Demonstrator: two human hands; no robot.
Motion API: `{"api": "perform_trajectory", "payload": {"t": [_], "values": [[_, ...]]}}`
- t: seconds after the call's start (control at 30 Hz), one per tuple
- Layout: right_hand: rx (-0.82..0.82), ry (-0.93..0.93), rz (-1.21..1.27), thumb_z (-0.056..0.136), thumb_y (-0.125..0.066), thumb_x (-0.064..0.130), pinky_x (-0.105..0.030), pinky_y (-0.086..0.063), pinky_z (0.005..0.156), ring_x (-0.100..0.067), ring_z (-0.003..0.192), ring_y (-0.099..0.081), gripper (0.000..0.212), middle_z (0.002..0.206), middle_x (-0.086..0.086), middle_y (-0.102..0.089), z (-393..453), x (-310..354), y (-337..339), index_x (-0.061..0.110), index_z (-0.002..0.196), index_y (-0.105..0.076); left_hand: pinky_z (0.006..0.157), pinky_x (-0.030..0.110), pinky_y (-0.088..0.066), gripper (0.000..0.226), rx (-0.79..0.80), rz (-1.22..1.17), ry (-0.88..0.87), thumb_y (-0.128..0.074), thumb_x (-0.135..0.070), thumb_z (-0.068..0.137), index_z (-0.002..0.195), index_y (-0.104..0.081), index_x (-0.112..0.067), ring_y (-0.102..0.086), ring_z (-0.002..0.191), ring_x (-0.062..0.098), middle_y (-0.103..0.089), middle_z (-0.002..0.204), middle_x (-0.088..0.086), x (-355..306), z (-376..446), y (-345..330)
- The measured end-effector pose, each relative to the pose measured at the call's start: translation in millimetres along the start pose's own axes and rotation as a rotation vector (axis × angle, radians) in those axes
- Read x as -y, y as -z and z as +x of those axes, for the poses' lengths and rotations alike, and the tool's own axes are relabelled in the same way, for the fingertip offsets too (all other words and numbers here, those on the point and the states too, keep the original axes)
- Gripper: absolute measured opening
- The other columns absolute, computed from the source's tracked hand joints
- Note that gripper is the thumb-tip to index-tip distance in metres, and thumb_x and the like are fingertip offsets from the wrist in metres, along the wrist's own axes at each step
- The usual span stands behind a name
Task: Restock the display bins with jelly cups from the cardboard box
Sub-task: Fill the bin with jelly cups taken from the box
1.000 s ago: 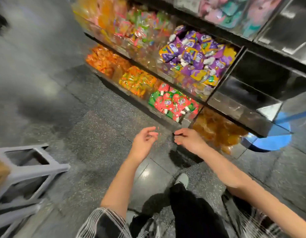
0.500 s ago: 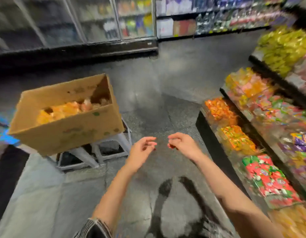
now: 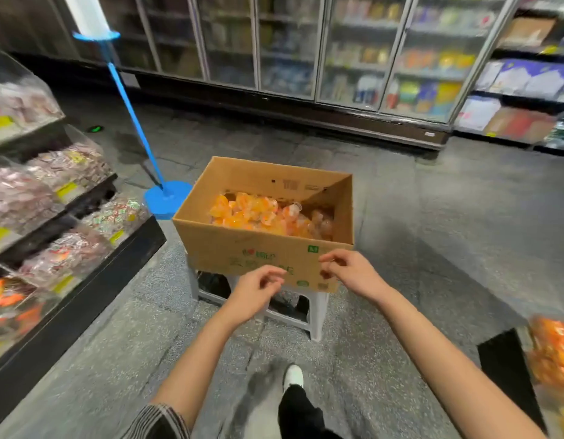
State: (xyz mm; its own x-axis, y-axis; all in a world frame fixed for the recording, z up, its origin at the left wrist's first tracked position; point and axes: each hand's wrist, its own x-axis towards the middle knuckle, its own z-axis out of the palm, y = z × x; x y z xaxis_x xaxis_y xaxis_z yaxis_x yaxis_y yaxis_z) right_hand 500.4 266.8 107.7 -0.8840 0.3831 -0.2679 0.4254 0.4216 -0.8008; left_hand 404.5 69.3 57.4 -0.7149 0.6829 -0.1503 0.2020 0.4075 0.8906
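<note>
Now I stand facing the cardboard box (image 3: 264,248), where a second ago I was bent toward the display bins with the red-and-green and purple packs in front of me; half a second back the box was off to my left, and now it sits square ahead on the grey stool (image 3: 309,315). Both my hands come back with nothing in them, which I take to mean the last handful is delivered and I am returning for more. My left hand (image 3: 258,289) hovers just short of the box's near wall, fingers loosely curled and holding nothing; my right hand (image 3: 350,274) is the same, its fingertips at the near rim. The jelly cups (image 3: 258,213) lie heaped in the box, orange ones mostly (too many and too blurred to count), piled toward the left side. Counted: one box, one stool, two hands, one blue stand (image 3: 166,198) beside the box. Bins of wrapped sweets (image 3: 68,248) step down on my left, several tiers, and one orange-filled bin (image 3: 553,353) shows at my right. Plenty of stock remains, so I judge the job well short of done.
</note>
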Motion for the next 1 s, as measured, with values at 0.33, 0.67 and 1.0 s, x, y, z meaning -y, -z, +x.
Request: {"api": "perform_trajectory", "payload": {"t": [0.33,0.67,1.0], "values": [[0.215,-0.003,-0.103,0.094,-0.057,0.018,-0.028,-0.044,0.075,-0.017,0.084,-0.061,0.016,0.095,-0.006,-0.070,218.3,50.1,-34.6,0.016,0.104,-0.069,0.078,0.006,-0.044,0.027,-0.106,0.015,0.230,-0.051,-0.006,0.094,0.115,-0.062,-0.017,-0.061,0.100,0.011,-0.065,0.105,-0.005,54.6,153.9,103.6],[0.360,-0.185,-0.102,0.091,-0.061,0.013,-0.040,-0.051,0.081,-0.031,0.089,-0.065,0.010,0.098,-0.020,-0.070,389.1,68.6,-122.1,0.008,0.095,-0.067,0.086,0.028,-0.042,0.030,-0.414,0.188,0.404,-0.057,-0.018,0.090,0.120,-0.062,-0.017,-0.055,0.107,0.024,-0.059,0.120,0.007,137.3,245.8,216.0],[0.324,-0.568,0.050,0.083,-0.062,-0.004,-0.023,-0.041,0.041,-0.020,0.062,-0.050,0.030,0.082,-0.011,-0.054,486.8,61.1,-225.7,0.009,0.106,-0.049,0.087,0.030,-0.042,0.044,-0.355,0.317,0.354,-0.057,-0.022,0.091,0.133,-0.046,-0.016,-0.049,0.118,0.022,-0.051,0.130,0.008,213.0,342.1,281.7]]}}
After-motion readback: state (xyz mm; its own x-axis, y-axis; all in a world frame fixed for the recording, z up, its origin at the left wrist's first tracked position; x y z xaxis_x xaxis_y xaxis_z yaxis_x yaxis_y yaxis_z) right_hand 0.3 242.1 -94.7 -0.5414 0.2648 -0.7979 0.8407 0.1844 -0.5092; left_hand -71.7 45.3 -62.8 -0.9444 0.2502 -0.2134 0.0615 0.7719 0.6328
